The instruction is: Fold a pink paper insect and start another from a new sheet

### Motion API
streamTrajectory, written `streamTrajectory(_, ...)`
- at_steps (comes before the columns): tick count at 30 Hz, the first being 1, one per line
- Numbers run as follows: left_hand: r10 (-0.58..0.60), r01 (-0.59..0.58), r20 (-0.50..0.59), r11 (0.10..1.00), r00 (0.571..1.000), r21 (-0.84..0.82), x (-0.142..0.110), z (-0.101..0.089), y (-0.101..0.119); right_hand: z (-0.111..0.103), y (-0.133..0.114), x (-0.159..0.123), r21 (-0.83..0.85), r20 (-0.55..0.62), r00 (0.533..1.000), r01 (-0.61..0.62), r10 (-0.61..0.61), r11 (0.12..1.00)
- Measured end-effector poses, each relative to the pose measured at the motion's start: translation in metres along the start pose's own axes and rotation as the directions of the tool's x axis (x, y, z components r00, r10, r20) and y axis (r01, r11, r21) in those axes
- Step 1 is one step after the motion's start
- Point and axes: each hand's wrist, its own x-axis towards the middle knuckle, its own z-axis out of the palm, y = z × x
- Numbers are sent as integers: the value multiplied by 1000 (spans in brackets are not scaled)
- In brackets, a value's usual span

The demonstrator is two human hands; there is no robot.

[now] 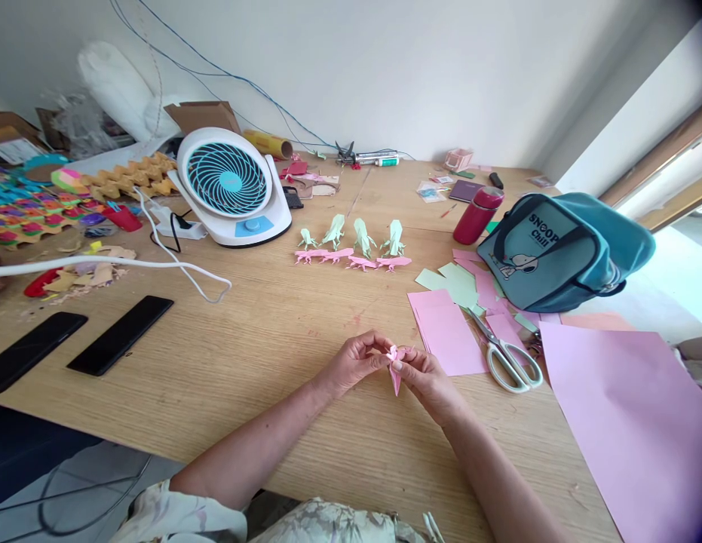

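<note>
One small piece of folded pink paper (396,383) is pinched between the fingertips of the left hand (355,363) and the right hand (426,376), over the near middle of the table (254,332). It lies directly between the two hands, neither clearly nearer; the right thumb rests across its upper part, while the left fingertips hold it from the left. Its long axis runs near to far, the narrow tip pointing near, toward the person, and the more crumpled end at the far side, among the fingers. Exact folds there are too small to tell.

Just right of the right hand lie flat pink sheets (449,339), then scissors (504,360) with their handles toward the near right. Beyond the hands stand four green paper figures (363,238), with a row of pink paper figures (394,263) just on their near side. Farther out are a fan (229,181) at the far left and a blue bag (546,260) at the right.
</note>
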Motion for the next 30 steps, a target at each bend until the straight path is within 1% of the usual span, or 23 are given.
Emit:
streamTrajectory(3,-51,52,7,995,999,-87,0,0,-3,1,0,0,9,13,1000,-21,21,1000)
streamTrajectory(6,-37,35,-36,997,999,-68,0,0,-5,1,1,1,25,-5,1000,5,-5,1000)
streamTrajectory(9,48,-44,-81,998,996,55,0,0,-5,0,3,2,4,-43,997,58,-57,998)
streamTrajectory(11,105,-90,-87,982,991,166,-1,-1,-4,0,4,3,-30,-73,994,81,-83,996)
streamTrajectory(13,131,-107,-83,962,988,252,-1,-2,-4,0,3,3,-56,-100,990,95,-100,994)
streamTrajectory(15,128,-101,-79,953,989,286,-1,-3,-5,1,1,3,-71,-107,988,101,-108,992)
streamTrajectory(20,119,-98,-69,963,991,249,-1,-2,-5,4,-3,3,-106,-78,990,108,-116,989)
streamTrajectory(26,162,-113,-130,941,978,319,-2,2,2,4,-5,3,-171,-89,986,124,-140,978)
streamTrajectory(28,145,-100,-136,952,980,290,-2,4,4,4,-5,2,-181,-81,986,127,-143,975)
streamTrajectory(30,113,-81,-133,972,985,220,-1,3,5,3,-4,2,-179,-52,990,123,-135,976)
